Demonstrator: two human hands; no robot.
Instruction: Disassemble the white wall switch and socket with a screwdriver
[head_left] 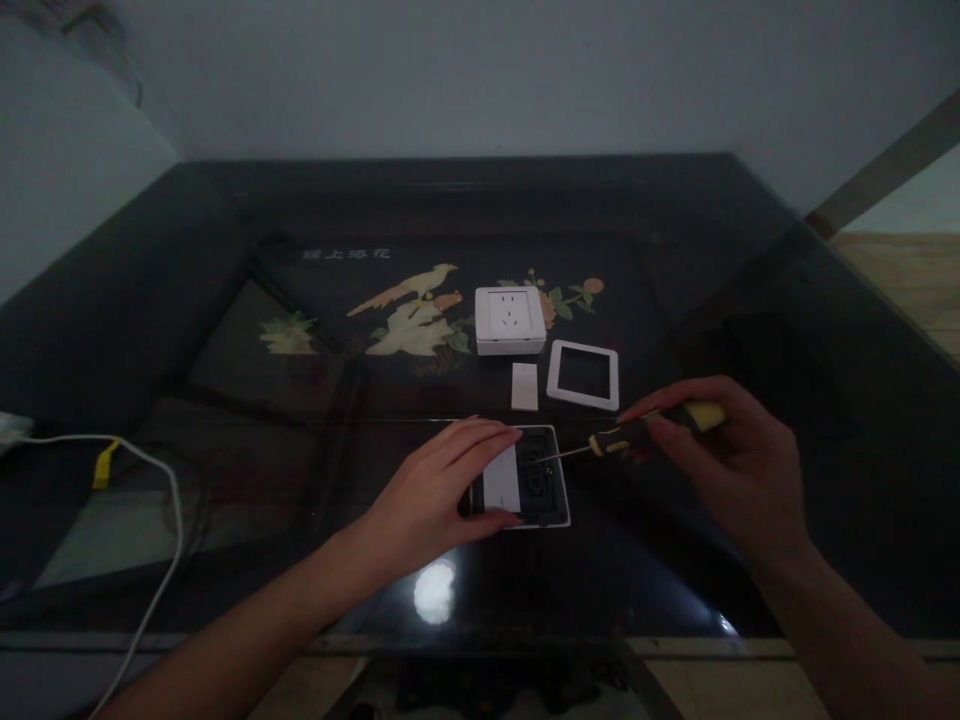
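Head view: the left hand (431, 490) pins the opened wall switch (525, 478) flat on the glass table (225, 330), fingers spread over its white rocker, while the right hand (739, 455) grips a screwdriver (637, 432), tip inside the module. If the tip slips, it could jab the steadying fingers or scratch the glass. Count: one socket (510, 320), one frame (583, 375), one loose rocker (525, 386), one cable (161, 520).

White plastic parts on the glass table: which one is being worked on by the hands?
The opened switch module nearest the camera: the left hand steadies it while the right hand puts a black-and-yellow screwdriver into it. The white socket, square frame and small cover lie untouched.
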